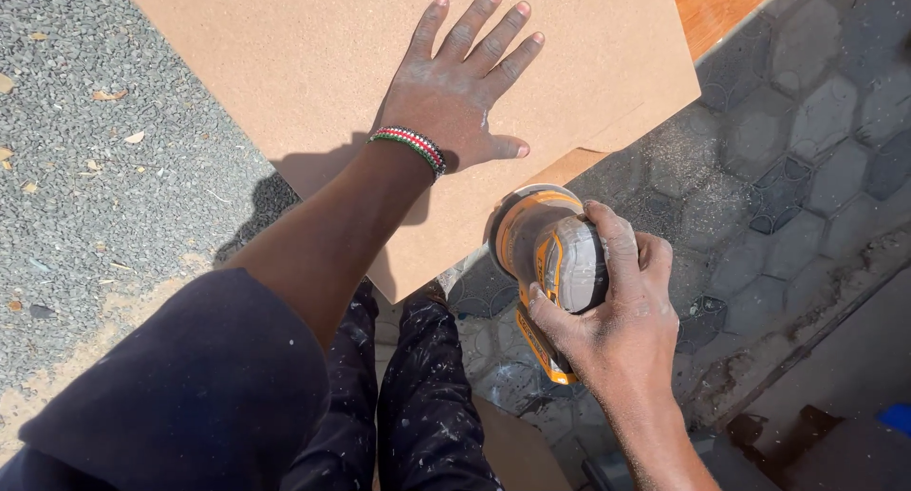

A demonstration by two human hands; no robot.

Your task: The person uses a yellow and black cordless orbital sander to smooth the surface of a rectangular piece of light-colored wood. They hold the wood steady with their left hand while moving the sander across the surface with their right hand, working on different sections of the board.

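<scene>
A large tan fibreboard panel [313, 55] lies in front of me. My left hand [455, 92] rests flat on it with fingers spread, a beaded bracelet [410, 146] on the wrist. My right hand [607, 301] grips the top of an orange and grey power sander [550, 254]. The sander's round pad sits tilted against the panel's near right edge. Both hands are dusty.
Grey gravel [95, 168] lies to the left. Hexagonal paving stones [807, 149] with sawdust are to the right. An orange-brown board [721, 7] shows at the top right. My legs in paint-spattered dark trousers [427, 406] are below the panel.
</scene>
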